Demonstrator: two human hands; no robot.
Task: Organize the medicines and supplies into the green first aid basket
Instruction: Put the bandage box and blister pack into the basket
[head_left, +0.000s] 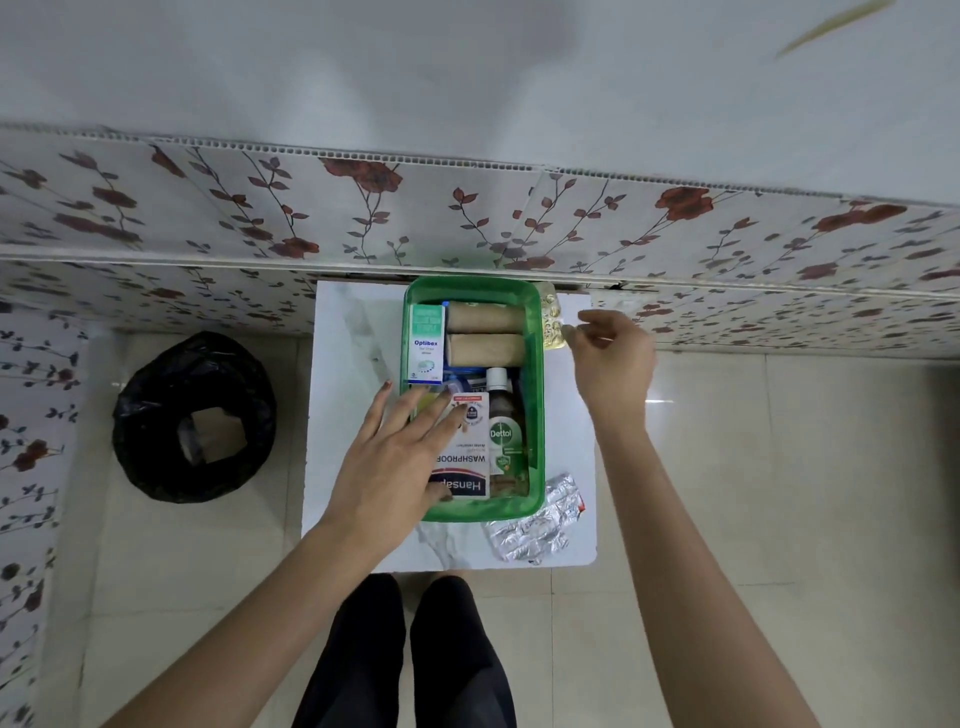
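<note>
Silver blister strips (535, 519): nearest item, lying loose on the white tabletop (353, 332), just beside the near right corner of the green basket (537, 395); not yet packed.

Left hand (400, 457): open, fingers spread flat, palm down over the near left of the basket, resting on the plaster box (465, 452); holding nothing. Best kept pressing there to steady the basket and hold the box flat.

Basket contents, near to far: plaster box and antiseptic bottle (503, 426) lying side by side; eye-drop box (426, 343) on the left; two bandage rolls (485, 332) stacked across the far end. Little free floor left (gaps along the right wall look likeliest).

Right hand (613, 358): beyond the right rim, fingertips pinched on the edge of a gold blister strip (551, 322). Strip standing just outside the right wall, near the far corner.

Handling advice: lift strip clear of the rim, slide edgewise down the right wall beside the bottle, avoid bending the foil.
</note>
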